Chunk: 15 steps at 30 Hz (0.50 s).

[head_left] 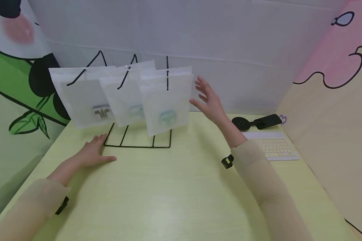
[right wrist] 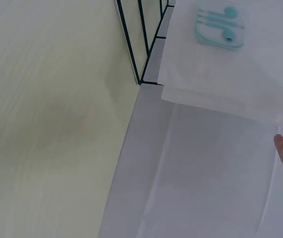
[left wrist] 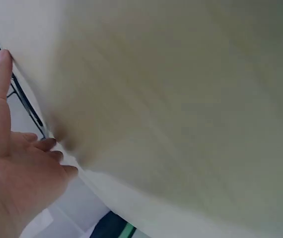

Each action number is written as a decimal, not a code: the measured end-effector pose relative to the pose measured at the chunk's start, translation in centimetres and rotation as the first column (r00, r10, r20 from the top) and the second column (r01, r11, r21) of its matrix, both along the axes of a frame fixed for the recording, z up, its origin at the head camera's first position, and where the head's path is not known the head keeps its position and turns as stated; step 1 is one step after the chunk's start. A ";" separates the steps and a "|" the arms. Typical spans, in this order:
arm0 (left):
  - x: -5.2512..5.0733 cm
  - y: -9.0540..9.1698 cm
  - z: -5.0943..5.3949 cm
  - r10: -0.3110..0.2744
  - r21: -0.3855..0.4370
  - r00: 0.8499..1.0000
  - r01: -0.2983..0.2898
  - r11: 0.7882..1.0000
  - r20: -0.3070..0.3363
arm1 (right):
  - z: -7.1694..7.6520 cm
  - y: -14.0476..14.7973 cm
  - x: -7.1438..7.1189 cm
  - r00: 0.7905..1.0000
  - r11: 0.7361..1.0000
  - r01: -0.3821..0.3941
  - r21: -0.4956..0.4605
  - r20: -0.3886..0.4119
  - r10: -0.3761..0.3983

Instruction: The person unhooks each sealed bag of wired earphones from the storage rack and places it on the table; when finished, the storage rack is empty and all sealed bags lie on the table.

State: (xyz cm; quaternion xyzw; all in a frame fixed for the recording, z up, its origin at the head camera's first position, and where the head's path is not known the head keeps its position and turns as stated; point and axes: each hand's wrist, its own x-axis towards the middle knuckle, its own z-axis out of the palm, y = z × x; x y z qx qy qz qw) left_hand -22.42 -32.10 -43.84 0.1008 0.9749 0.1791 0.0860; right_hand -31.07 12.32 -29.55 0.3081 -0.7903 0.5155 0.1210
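A black wire rack (head_left: 138, 146) stands on the table, with white translucent bags hanging from its three prongs. Grey-white earphones show through the left bag (head_left: 78, 95). The middle bag (head_left: 120, 107) holds a pale blue item, seen dimly. Inside the right bag (head_left: 166, 95) is a teal earphone set (right wrist: 220, 22), clearest in the right wrist view. My left hand (head_left: 93, 152) rests on the table at the rack's left front corner, fingers spread; contact with the wire is unclear. Raised just right of the right bag, my right hand (head_left: 209, 103) has loosely bent fingers and holds nothing.
At the right of the table lie a white keyboard (head_left: 273, 145) and, behind it, a black object with a round end (head_left: 241, 123) and a flat rectangular part. A white sheet (head_left: 199, 30) hangs behind the rack. Cartoon-printed panels flank both sides.
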 end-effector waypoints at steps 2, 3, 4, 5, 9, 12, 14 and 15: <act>-0.4 -0.3 -0.1 -0.014 0.042 1.000 0.013 0.999 0.019 | 0.2 -0.4 0.1 0.999 0.996 -0.032 -0.086 0.030 0.034; -0.6 -0.5 -0.1 -0.020 0.058 0.999 0.019 0.998 0.026 | 0.3 -0.6 0.2 0.998 0.991 -0.043 -0.129 0.045 0.049; -0.7 -0.7 -0.2 -0.026 0.071 0.999 0.024 0.997 0.036 | 0.4 -0.8 0.4 0.996 0.984 -0.052 -0.169 0.059 0.062; -0.9 -0.8 -0.1 -0.030 0.082 0.999 0.026 0.996 0.045 | 0.5 -1.0 0.5 0.995 0.978 -0.056 -0.199 0.065 0.070; -1.5 -1.5 -0.2 -0.045 0.105 0.997 0.040 0.994 0.055 | 0.1 -1.5 0.0 0.994 0.952 -0.048 -0.302 0.074 0.074; -1.9 -1.9 -0.3 -0.053 0.117 0.997 0.047 0.992 0.050 | -0.2 -1.7 -0.1 0.995 0.940 -0.022 -0.340 0.084 0.054; -2.2 -2.1 -0.3 -0.057 0.119 0.997 0.052 0.991 0.042 | -0.4 -1.8 -0.1 0.994 0.936 -0.001 -0.353 0.100 0.039; -2.4 -2.2 -0.4 -0.060 0.122 0.998 0.055 0.991 0.036 | -0.4 -1.9 0.0 0.994 0.936 0.011 -0.352 0.108 0.029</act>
